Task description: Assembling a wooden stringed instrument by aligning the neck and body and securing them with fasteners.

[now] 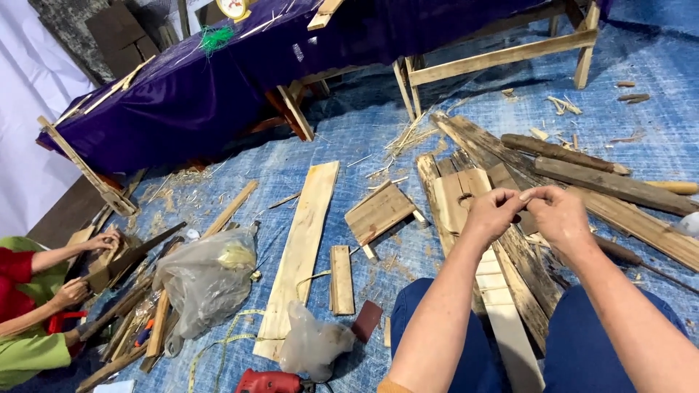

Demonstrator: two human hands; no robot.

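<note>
1. My left hand and right hand meet above my knees, fingertips pinched together on something too small to tell.
2. I hold it up close, over the pale plank between my legs, for a better look.
3. Across the blue tarp, a co-worker's hand steadies wood scraps.

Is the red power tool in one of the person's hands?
No. The red power tool lies on the blue tarp, while the left hand and right hand meet above the wooden boards.
</note>
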